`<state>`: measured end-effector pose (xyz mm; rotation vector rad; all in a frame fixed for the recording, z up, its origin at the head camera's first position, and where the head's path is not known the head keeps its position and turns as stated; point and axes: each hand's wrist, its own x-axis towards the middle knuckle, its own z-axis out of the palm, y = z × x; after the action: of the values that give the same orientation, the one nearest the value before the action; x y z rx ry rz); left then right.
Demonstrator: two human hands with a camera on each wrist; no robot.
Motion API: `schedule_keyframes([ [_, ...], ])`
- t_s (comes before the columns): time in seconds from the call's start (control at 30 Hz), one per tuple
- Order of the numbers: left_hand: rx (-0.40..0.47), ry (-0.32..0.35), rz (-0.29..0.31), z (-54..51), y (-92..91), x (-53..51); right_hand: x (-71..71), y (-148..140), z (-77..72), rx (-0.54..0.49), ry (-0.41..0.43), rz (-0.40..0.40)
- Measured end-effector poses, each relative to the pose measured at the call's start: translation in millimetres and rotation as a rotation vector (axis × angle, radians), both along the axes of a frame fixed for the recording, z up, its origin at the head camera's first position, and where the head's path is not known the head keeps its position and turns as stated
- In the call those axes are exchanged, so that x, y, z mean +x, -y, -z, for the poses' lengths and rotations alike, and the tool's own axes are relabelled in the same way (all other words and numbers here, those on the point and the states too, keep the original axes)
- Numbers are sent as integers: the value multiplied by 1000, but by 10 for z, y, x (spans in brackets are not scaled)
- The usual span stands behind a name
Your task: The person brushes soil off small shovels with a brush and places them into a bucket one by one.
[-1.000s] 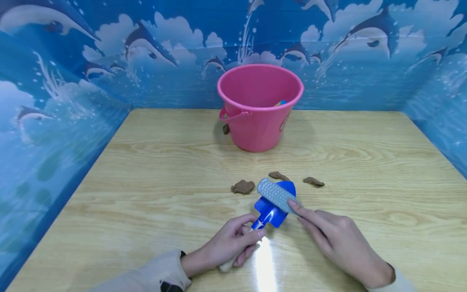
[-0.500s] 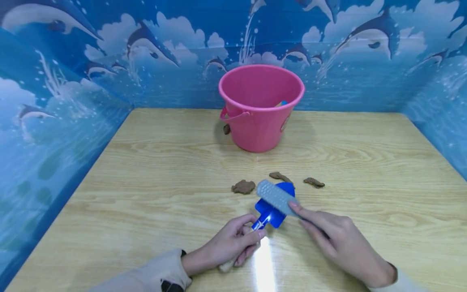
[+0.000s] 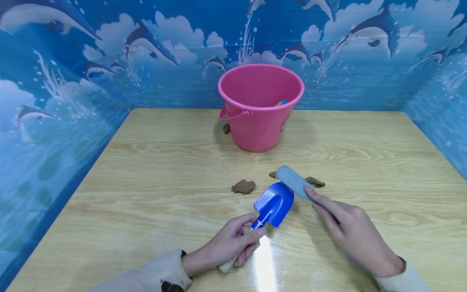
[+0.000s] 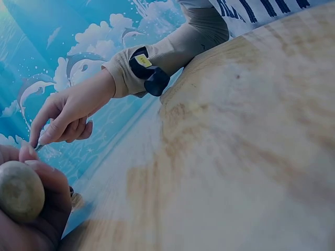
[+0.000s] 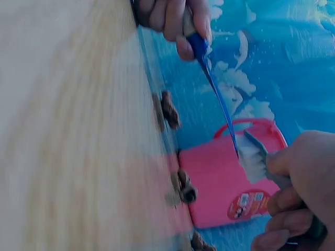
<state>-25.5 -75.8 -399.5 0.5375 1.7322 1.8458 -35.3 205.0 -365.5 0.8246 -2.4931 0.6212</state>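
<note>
My left hand (image 3: 237, 241) grips the pale wooden handle (image 4: 20, 191) of a small blue shovel (image 3: 273, 205), held above the table with its blade pointing away. A grey-blue brush (image 3: 292, 182) is in my right hand (image 3: 354, 233), one finger lying along its back. Its white bristles (image 5: 253, 163) touch the far end of the blade in the right wrist view. Beyond the blade lie brown clay-like lumps: a flat one (image 3: 243, 186) to the left, a narrow one (image 3: 315, 182) to the right, and another (image 3: 273, 174) partly hidden behind the brush.
A pink bucket (image 3: 257, 129) stands at the back of the table (image 3: 164, 162). Something yellow and blue (image 3: 282, 103) shows inside it. One more brown lump (image 3: 226, 129) sits at its left side. Dolphin-print sheets (image 3: 175, 73) wall the back and sides.
The right hand has moved the brush to the right and away, from across the middle of the blade to its far tip. The left hand and shovel have stayed nearly still.
</note>
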Motion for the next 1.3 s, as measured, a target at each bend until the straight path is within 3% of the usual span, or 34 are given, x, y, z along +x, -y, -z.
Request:
schedule_keyframes([
  [0.13,6,2,2,-5,0,0,23,3,-28,-45,11,36],
  [0.3,9,-3,2,-25,5,-1,86,150,-4,-86,-22,-172],
  [0.37,10,9,3,-34,11,-1,119,212,17,-64,0,-256],
  [0.43,9,23,4,-37,17,0,152,248,25,-27,44,-284],
  [0.53,19,38,1,-35,19,2,159,248,23,15,45,-233],
  [0.67,35,63,-4,-25,13,3,115,178,5,39,-26,-96],
  [0.83,32,85,0,-17,12,6,59,68,-16,32,-46,72],
  [0.93,32,80,5,-15,15,8,49,41,-33,2,-34,118],
  [1.0,31,78,6,-18,18,7,60,49,-41,-17,-8,76],
  [1.2,32,65,10,-19,14,4,133,209,-21,-8,9,-199],
  [1.3,35,59,24,-18,12,9,142,234,6,18,13,-204],
])
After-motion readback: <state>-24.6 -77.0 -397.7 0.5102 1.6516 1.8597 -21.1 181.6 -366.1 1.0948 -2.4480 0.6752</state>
